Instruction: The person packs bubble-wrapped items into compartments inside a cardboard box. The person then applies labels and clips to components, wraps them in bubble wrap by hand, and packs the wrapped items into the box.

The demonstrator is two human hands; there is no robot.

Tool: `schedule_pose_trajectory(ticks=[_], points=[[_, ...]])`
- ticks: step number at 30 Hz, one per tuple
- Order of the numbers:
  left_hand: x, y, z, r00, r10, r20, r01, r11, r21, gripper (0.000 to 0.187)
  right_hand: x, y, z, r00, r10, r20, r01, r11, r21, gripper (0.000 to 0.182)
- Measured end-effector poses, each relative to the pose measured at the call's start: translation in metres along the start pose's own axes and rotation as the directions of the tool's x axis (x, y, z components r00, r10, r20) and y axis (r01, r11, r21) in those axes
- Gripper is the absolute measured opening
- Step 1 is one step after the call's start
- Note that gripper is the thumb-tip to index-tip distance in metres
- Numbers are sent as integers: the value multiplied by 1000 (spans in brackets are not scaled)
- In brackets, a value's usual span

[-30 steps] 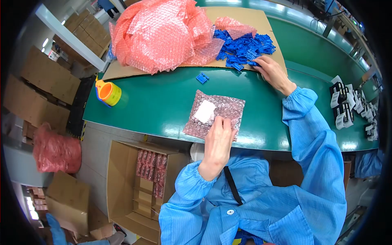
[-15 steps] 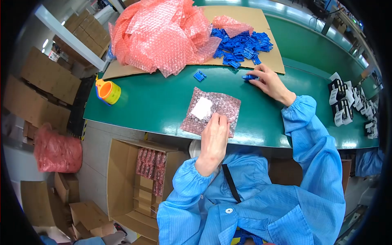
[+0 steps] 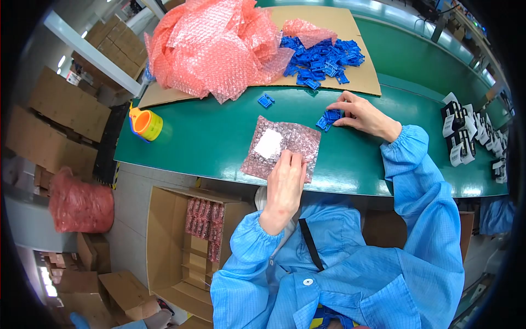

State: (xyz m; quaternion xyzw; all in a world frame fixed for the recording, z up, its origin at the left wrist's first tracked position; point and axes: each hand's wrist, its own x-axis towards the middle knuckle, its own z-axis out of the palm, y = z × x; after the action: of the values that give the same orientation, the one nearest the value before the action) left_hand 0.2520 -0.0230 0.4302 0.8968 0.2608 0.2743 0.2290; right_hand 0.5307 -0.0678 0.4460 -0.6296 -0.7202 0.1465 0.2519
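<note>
My left hand is closed at the lower edge of a clear bubble-wrap bag with a white label. The bag lies flat on the green table. To the right of the bag, my right hand pinches small blue plastic parts between thumb and fingers, just above or on the tabletop. One more blue part lies alone above the bag. Farther back, a pile of blue parts rests on a flat cardboard sheet.
Pink bubble wrap is heaped at the back left. A yellow tape roll stands at the left. Black items with white labels are at the right. An open carton holding wrapped packs sits below the table edge.
My right hand has moved slightly toward me with the blue parts, which now show more fully and turned. My left hand has stayed on the bag.
</note>
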Motion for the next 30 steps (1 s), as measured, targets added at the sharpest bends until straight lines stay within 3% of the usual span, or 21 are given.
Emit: schedule_pose_trajectory(ticks=[2,4,8,11,13,14,16,20,24,26,28,30], points=[[0,0,1,1000,0,1,0,1000,6,12,0,3,4,995,-88,-41,85,993,-77,36],[0,-1,3,1000,-5,-8,5,1000,24,12,0,1,7,992,-127,8,120,915,-385,29],[1,-1,1,1000,5,29,-6,998,55,8,2,2,8,993,-115,32,116,884,-454,22],[-1,-5,2,1000,-7,0,7,999,-43,8,-1,-5,5,959,-123,-257,88,986,-142,14],[-5,-11,6,995,-15,-100,-9,972,-234,10,-16,-52,1,977,32,-209,5,984,176,14],[-7,-10,6,995,-24,-94,1,973,-232,10,-24,-65,2,995,-12,-101,31,982,186,15],[-6,-2,2,964,-94,-249,-4,930,-367,10,-34,-93,10,996,-22,84,2,974,226,17],[-3,-1,4,939,-76,-337,-54,931,-361,12,-20,-98,46,992,-111,-62,109,994,-30,16],[-5,-1,2,925,-98,-368,-41,935,-352,11,2,-104,67,985,-168,-45,172,980,105,15],[-7,-1,1,913,-60,-404,-59,960,-275,15,9,-99,80,983,-183,17,166,924,344,13],[-10,1,1,906,-55,-419,-61,964,-258,16,8,-94,90,979,-198,44,180,949,260,13],[-14,1,2,921,-66,-385,-55,953,-297,16,7,-93,93,936,-333,-114,322,941,-105,12]])
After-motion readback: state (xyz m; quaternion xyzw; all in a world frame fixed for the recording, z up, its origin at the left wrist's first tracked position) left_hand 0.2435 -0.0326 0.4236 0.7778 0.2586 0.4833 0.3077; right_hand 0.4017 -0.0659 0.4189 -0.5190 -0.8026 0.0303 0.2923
